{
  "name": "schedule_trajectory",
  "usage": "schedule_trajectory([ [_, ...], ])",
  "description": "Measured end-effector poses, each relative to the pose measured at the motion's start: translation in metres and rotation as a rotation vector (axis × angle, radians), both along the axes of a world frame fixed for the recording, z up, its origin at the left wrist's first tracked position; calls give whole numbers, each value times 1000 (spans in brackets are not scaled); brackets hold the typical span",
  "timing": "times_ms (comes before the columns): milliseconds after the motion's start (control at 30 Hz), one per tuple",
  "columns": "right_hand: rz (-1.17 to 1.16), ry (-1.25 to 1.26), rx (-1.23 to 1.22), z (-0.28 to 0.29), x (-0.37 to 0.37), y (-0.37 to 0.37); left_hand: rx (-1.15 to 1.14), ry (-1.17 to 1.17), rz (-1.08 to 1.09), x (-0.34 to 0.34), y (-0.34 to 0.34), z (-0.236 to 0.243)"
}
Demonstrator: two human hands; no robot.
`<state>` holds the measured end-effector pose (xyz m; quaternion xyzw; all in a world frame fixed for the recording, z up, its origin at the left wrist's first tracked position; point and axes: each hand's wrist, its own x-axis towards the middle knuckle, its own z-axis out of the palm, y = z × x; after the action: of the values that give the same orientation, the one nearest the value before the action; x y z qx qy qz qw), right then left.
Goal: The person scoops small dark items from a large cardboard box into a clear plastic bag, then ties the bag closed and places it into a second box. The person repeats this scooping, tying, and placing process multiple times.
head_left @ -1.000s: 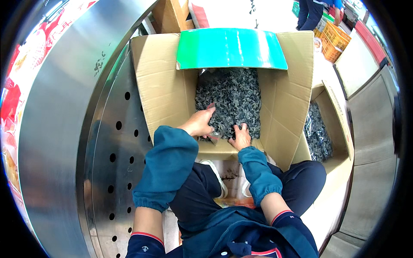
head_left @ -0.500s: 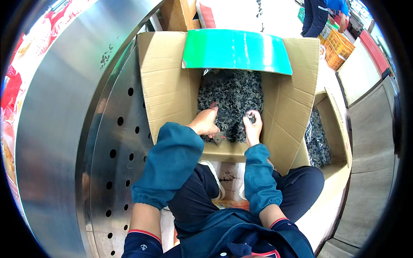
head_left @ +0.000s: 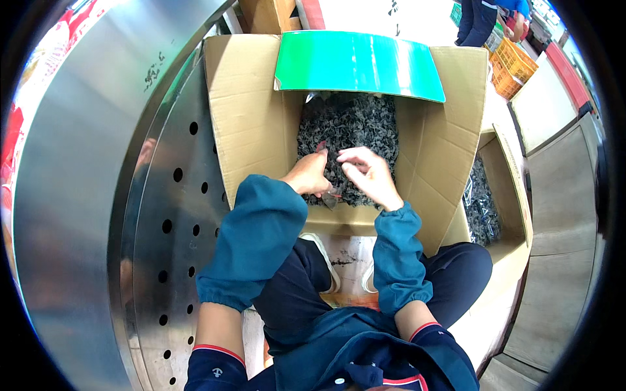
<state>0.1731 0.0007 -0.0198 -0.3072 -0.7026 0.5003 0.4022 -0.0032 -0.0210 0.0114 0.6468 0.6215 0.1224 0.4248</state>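
A large open cardboard box (head_left: pixel 251 104) stands before me, with dark, curled dried pieces like black fungus (head_left: pixel 352 120) inside. Over its left part my left hand (head_left: pixel 309 174) is closed on a small clear plastic bag (head_left: pixel 330 198) with red print; its edges stick out past the thumb and fingers. My right hand (head_left: pixel 372 176) is above the dried pieces, its bent fingertips pinching dark bits close to the left hand and the bag. How much the bag holds is hidden by my left hand.
A perforated steel panel (head_left: pixel 176 215) rises on the left. The box's green flap (head_left: pixel 358 65) folds over its far side. A second box (head_left: pixel 512 189) with bagged dark pieces stands at right. Orange crates (head_left: pixel 512 65) and a co-worker (head_left: pixel 478 23) are at far right.
My right hand has moved left and slightly up, from the box's right part to beside the bag. My left hand keeps its grip. The whole view has shifted slightly.
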Motion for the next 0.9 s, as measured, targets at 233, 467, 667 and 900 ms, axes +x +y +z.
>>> schedule_trajectory([
  [233,-375,-494,-60,-84,34,41,16,106,-75,-1,6,-7],
  [467,-430,-1125,118,-122,-2,11,44,130,-86,-3,5,-9],
  [667,-335,-1207,18,-115,12,14,66,123,-116,-1,2,-4],
  [900,-258,-1163,3,-123,12,12,124,187,-154,-3,4,-6],
])
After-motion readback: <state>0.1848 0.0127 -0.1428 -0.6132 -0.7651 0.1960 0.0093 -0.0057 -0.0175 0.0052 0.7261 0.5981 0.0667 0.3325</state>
